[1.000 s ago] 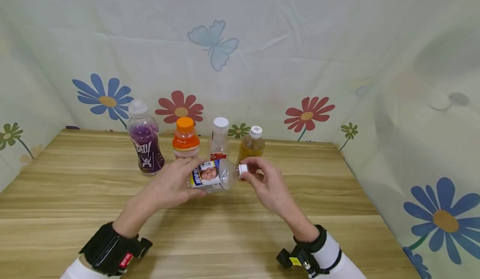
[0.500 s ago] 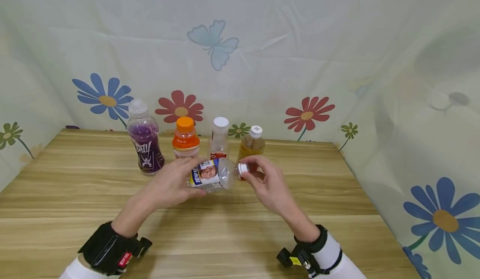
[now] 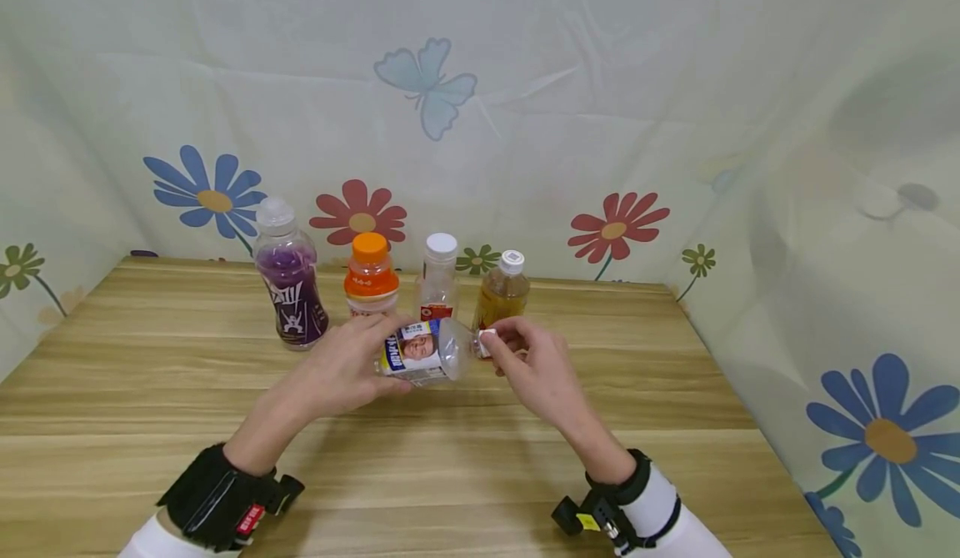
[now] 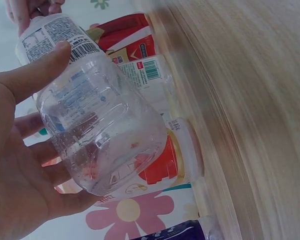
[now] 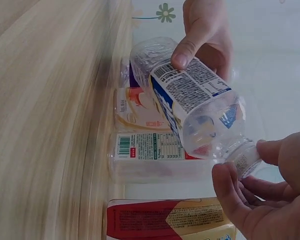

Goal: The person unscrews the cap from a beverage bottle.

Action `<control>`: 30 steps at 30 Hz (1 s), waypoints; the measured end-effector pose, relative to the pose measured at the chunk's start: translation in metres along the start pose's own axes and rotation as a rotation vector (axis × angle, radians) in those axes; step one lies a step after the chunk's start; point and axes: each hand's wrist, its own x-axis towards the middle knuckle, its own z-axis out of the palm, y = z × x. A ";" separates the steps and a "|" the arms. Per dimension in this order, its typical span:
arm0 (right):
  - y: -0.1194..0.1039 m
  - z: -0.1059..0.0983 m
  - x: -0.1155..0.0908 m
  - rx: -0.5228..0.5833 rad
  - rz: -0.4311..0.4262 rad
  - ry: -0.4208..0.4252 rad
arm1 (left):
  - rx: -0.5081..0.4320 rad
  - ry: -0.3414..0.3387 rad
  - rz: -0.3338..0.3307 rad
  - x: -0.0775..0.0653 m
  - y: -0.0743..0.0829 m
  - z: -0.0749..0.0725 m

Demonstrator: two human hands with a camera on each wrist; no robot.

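The left hand (image 3: 347, 368) grips a clear, labelled plastic bottle (image 3: 420, 352), the right hand (image 3: 542, 370) its round white cap (image 5: 244, 160); slackness could drop them short of the desk's (image 3: 442, 483) far edge.

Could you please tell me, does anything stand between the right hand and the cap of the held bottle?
Nothing visible does: the right hand pinches the cap directly. The left hand grips the clear bottle by its labelled body, away from the cap. The amber bottle stands behind them, not in between.

A purple bottle (image 3: 291, 291) and an orange-capped bottle (image 3: 371, 281) stand near a flowered backdrop (image 3: 525, 158).
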 end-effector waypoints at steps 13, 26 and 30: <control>-0.001 -0.001 0.000 0.006 -0.024 -0.001 | 0.023 0.013 -0.003 0.000 0.000 0.000; -0.002 -0.002 -0.001 0.008 -0.064 -0.003 | 0.023 0.016 0.005 0.000 -0.001 0.000; -0.002 -0.001 -0.001 0.024 -0.102 0.004 | 0.012 0.008 0.004 0.000 -0.002 0.000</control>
